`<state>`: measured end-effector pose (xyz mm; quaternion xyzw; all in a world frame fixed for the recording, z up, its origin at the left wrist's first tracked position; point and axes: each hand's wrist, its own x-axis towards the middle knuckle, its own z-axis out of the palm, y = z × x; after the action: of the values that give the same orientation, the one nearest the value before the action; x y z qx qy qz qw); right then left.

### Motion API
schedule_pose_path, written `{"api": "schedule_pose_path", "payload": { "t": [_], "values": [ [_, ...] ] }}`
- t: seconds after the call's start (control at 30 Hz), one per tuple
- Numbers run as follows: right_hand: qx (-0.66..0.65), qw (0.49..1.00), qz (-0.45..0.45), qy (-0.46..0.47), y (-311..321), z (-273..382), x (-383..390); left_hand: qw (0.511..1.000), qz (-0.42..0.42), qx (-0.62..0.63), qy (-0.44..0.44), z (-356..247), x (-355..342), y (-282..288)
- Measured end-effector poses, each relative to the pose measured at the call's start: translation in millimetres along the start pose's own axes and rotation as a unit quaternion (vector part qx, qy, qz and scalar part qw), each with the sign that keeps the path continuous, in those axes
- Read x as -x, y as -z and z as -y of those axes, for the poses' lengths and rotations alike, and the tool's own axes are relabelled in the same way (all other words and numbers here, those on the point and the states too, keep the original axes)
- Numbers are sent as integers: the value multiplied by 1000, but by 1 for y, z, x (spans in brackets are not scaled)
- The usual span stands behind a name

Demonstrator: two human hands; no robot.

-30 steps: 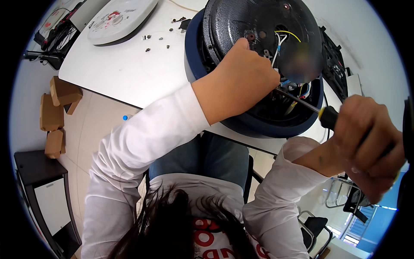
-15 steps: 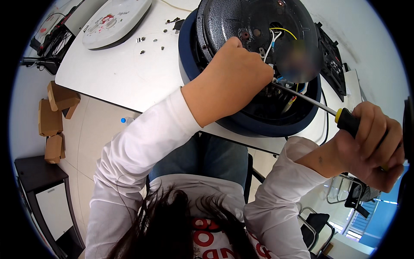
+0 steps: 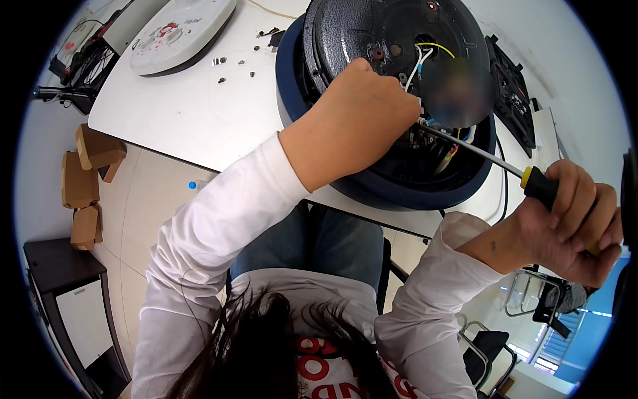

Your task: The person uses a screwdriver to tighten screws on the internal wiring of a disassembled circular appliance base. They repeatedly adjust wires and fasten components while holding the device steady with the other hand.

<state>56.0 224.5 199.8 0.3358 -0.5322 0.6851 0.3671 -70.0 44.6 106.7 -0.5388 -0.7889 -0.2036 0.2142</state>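
My right hand [image 3: 573, 223] is wrapped round the black and yellow handle of a screwdriver [image 3: 488, 157]. The long metal shaft slants up and left into an opened appliance, its tip close to my left hand's fingers. My left hand [image 3: 362, 123] is closed at the inside of that appliance, knuckles up; the fingertips and whatever they grip are hidden. The appliance has a round dark blue housing [image 3: 284, 86] with a black metal plate [image 3: 342, 36] raised inside it. White and yellow wires [image 3: 425, 56] run from the plate down to parts near the screwdriver tip.
A white panel [image 3: 179, 36] with a red print lies at the table's far left. Several small metal parts [image 3: 222, 61] are scattered beside it. A black toolbox [image 3: 512, 93] stands behind the housing at right. Cardboard boxes [image 3: 81, 179] and a dark cabinet [image 3: 66, 272] sit left of the white table [image 3: 159, 110].
My right hand and the screwdriver handle have shifted slightly, the handle a little to the right. My left hand stays in nearly the same place, still closed.
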Motion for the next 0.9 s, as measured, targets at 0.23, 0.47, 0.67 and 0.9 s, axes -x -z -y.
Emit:
{"api": "schedule_pose_path", "payload": {
  "t": [0.23, 0.47, 0.67, 0.9],
  "values": [
    [-5, 1000, -17, -1, 0, 1, 3, 1000, 11, 3, 1, 0, 0, 2],
    [-11, 999, -43, 5, 3, 0, 6, 1000, 3, 21, -5, 1, 0, 0],
    [-20, 999, -44, -1, 4, 0, 6, 1000, 17, 20, 2, 1, 0, 1],
    [-11, 999, -41, 3, 6, -1, 7, 1000, 7, 16, 0, 0, 1, 1]
  ]
}}
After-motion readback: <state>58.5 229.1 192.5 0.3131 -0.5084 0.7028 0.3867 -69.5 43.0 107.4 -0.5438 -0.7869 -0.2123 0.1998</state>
